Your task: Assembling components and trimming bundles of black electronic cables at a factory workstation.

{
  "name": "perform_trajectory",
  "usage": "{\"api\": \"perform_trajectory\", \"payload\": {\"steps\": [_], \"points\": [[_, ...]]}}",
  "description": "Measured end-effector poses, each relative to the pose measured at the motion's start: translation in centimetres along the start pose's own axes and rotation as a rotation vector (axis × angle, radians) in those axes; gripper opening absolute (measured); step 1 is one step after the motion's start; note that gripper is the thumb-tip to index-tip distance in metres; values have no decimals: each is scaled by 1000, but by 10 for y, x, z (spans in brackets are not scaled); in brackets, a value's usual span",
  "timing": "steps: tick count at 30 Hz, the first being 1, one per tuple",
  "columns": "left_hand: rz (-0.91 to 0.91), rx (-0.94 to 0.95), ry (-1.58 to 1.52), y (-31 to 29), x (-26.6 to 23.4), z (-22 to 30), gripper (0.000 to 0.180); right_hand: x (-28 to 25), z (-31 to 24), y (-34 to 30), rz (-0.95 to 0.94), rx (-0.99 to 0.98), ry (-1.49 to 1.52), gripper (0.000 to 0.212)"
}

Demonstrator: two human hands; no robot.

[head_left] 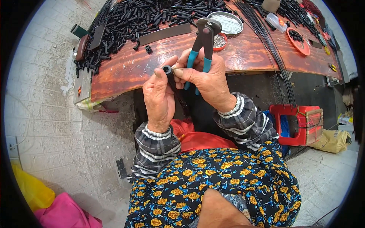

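Note:
My left hand (156, 100) is closed around a short black tube (167, 70), its hollow round end facing up between thumb and fingers. Against my right palm rests a pair of pliers (207, 40) with dark jaws and teal handles, jaws pointing up and away. The thumb and forefinger of my right hand (213, 81) pinch together close beside the tube's end. Whatever lies between those fingertips is too small to make out. Both hands are just in front of the wooden table's near edge (125, 76).
A large heap of black tubes (152, 17) covers the table's far left, behind a flat dark bar (165, 34). Nearby are a round tray of white sticks (242, 27) and a red dish of small metal bits (219, 49). Black rods (266, 41) overhang the edge above a red stool (275, 125).

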State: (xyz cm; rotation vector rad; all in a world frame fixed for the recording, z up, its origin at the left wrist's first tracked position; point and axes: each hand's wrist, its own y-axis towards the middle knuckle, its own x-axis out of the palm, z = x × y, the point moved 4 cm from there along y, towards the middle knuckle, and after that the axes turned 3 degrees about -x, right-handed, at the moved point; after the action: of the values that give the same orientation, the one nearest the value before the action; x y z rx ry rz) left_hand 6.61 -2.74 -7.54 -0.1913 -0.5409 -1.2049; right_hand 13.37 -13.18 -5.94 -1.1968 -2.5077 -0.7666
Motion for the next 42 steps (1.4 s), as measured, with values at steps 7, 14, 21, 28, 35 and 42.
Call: {"api": "perform_trajectory", "payload": {"steps": [7, 14, 21, 28, 35, 42], "points": [[-53, -4, -14, 2, 0, -3, 53, 2, -6, 1, -56, -51, -111, 9], [-28, -4, -64, 0, -3, -3, 50, 1, 0, -1, -53, -73, -98, 9], [2, -6, -22, 0, -2, -1, 51, 2, -5, 2, -94, -91, -144, 10], [-8, 4, -13, -1, -2, -1, 51, 2, -6, 4, -127, -87, -155, 11], [7, -5, -2, -2, -1, -1, 51, 2, -12, 6, -166, -50, -227, 14], [-47, 5, 0, -1, 0, 0, 52, 0, -15, 8, -169, -26, -217, 13]]}}
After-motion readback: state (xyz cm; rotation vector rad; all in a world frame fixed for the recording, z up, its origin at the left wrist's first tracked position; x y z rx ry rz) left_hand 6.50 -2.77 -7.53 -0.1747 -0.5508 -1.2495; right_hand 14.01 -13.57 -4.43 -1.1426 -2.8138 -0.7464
